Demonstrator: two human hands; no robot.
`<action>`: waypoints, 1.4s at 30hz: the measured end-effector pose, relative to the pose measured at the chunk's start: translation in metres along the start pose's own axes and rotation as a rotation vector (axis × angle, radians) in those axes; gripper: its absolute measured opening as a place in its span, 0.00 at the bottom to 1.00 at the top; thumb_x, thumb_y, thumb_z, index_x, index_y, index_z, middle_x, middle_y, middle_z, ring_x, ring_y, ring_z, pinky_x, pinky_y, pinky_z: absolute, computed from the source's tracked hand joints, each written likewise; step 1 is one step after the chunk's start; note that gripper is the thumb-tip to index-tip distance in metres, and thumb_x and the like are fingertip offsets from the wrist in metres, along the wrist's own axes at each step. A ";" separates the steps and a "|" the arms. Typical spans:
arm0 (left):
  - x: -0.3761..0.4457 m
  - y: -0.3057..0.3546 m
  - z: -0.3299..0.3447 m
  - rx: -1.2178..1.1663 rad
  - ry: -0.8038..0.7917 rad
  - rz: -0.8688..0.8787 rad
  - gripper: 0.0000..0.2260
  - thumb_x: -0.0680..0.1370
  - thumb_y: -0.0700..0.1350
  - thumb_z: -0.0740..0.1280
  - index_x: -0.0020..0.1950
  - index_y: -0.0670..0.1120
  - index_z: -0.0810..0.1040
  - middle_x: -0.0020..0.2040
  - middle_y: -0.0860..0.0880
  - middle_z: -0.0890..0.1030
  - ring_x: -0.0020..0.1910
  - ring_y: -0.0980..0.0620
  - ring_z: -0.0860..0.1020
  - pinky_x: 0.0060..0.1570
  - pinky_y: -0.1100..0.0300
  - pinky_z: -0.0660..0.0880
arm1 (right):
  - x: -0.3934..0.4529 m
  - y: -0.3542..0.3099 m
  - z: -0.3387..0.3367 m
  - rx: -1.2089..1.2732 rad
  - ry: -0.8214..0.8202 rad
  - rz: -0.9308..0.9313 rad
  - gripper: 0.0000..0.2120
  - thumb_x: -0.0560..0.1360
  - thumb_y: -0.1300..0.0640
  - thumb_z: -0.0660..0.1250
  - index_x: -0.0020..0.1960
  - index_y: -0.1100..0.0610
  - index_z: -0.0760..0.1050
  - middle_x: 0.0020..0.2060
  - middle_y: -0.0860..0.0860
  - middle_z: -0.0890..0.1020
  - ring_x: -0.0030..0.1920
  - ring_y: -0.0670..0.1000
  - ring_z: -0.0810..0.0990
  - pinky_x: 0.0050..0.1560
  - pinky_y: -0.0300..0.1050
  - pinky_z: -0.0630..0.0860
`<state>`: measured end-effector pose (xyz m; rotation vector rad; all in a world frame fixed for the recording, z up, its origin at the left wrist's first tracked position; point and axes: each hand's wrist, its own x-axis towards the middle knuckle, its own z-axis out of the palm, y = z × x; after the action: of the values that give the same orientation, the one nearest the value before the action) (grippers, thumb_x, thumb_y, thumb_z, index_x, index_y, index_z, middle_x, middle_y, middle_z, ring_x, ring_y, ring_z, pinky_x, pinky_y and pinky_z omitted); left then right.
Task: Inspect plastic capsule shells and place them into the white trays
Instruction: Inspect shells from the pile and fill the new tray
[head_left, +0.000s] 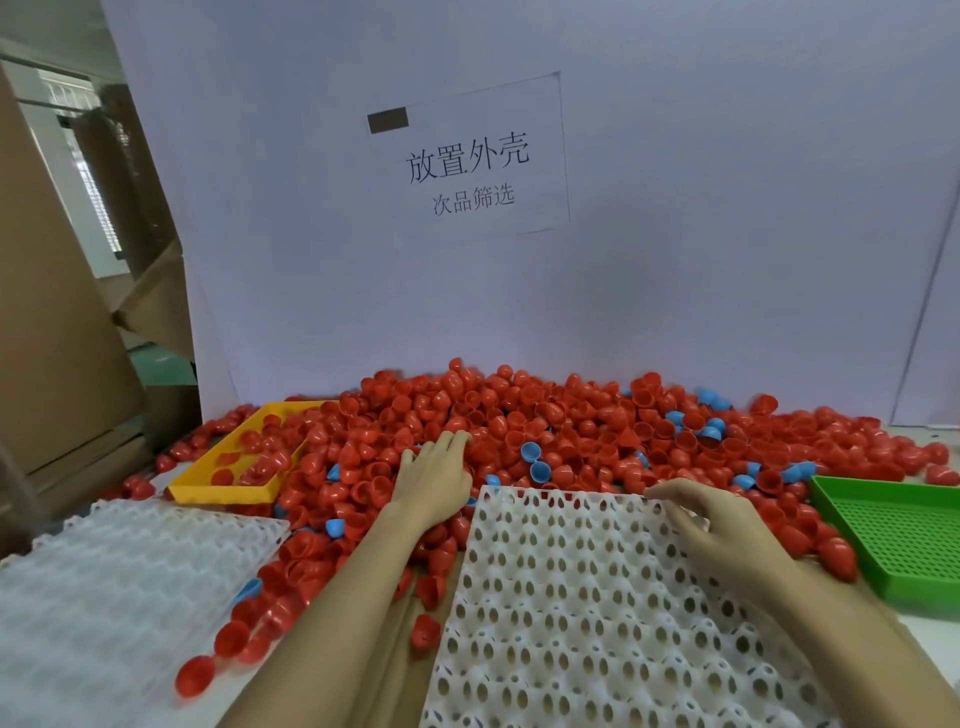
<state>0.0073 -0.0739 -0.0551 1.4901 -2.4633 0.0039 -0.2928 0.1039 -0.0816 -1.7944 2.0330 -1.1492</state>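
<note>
The left hand (434, 480) reaches forward toward 12 o'clock, palm down, forearm stretched across the desk (379, 670). Its fingers lie nearly straight and spread on the heap of red capsule shells (519, 415), fingertips buried among them; whether this grip has closed on any shell cannot be told. The right hand (709, 525) hovers at about 3 o'clock from the left one, over the far right corner of the near white tray (571, 597). Its fingers are loosely curled and pointing left, tips at the tray's far edge, and this grip holds nothing visible.

The shells are glossy red half-capsules, some dome-up and some showing their hollow inside, piled thickly along the white backboard (675, 234) at 12 o'clock and spilling toward both sides. A few blue shells (537, 462) are scattered among them, mostly toward 1 and 2 o'clock. The near white tray is a moulded grid of round pockets with holes, and none of its visible pockets holds a shell. A second white tray (114, 587) lies at 9 o'clock. A yellow tray (228, 493) at 10 o'clock holds several red shells. A green perforated tray (893, 540) sits at 3 o'clock. A paper sign (467, 156) with printed characters hangs on the backboard.
</note>
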 end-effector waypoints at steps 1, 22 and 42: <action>0.001 0.002 0.000 0.012 -0.013 0.000 0.23 0.83 0.43 0.58 0.80 0.49 0.64 0.74 0.48 0.70 0.71 0.46 0.72 0.72 0.43 0.65 | 0.000 0.000 0.000 0.002 -0.002 -0.003 0.12 0.84 0.60 0.65 0.61 0.48 0.83 0.55 0.39 0.83 0.60 0.42 0.80 0.64 0.40 0.75; 0.005 -0.012 -0.020 -0.031 0.031 -0.141 0.26 0.82 0.45 0.70 0.77 0.46 0.65 0.59 0.49 0.81 0.62 0.47 0.80 0.71 0.47 0.68 | -0.003 0.006 0.004 0.034 0.015 -0.008 0.14 0.84 0.60 0.65 0.56 0.41 0.81 0.55 0.37 0.84 0.61 0.40 0.81 0.66 0.42 0.77; -0.081 0.090 -0.014 -1.365 -0.090 0.109 0.08 0.84 0.43 0.67 0.57 0.48 0.86 0.55 0.46 0.87 0.56 0.45 0.86 0.59 0.54 0.82 | -0.017 -0.046 -0.025 0.440 -0.042 -0.092 0.14 0.83 0.61 0.68 0.66 0.49 0.80 0.58 0.43 0.87 0.59 0.44 0.85 0.62 0.46 0.83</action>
<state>-0.0322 0.0411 -0.0473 0.6911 -1.7499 -1.3936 -0.2693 0.1317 -0.0401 -1.6807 1.5320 -1.4354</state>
